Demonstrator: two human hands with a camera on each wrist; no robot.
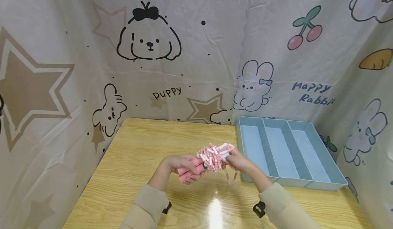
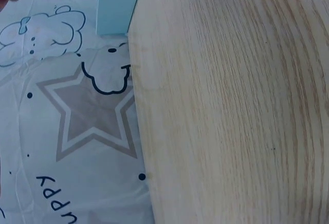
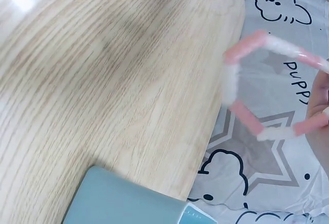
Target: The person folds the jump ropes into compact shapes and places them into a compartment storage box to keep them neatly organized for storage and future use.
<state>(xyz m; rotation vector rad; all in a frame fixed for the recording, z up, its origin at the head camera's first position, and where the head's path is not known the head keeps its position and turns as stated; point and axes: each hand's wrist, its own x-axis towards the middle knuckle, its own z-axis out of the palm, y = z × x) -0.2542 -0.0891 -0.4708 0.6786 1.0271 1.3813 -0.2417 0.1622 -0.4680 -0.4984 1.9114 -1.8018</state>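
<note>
We see the left hand (image 1: 181, 166) with its fingers curled around the two pink handles (image 1: 188, 174) of a beaded skipping rope (image 1: 215, 155), gripping them side by side. Just beside it, the right hand (image 1: 237, 161) pinches into the bunched coil of pink and white beads, fingertips closed on the strands while a short loop dangles beneath. In the right wrist view we catch a blurred bend of that same rope (image 3: 257, 93), pink and white segments hanging next to the edge of the fingers (image 3: 318, 106); how tightly they close cannot be told from that view alone.

Both hands hold the rope above the wooden table (image 1: 138, 161), lifted clear of the surface, to the left of the blue tray (image 1: 325, 179) and near its front left corner. The tray has three long compartments and sits at the right end of the table, its far end against the backdrop.

The left wrist view gives us mostly bare wood grain, the table's far edge, and a corner of the blue tray (image 2: 115, 5) beyond it.

Behind and around the tray hangs a cartoon-printed cloth (image 1: 184, 51) with a puppy, stars, rabbits, cherries and a carrot, enclosing the table on three sides. Beige sleeves (image 1: 147, 205) cover both forearms, each with a dark strap at the wrist.
</note>
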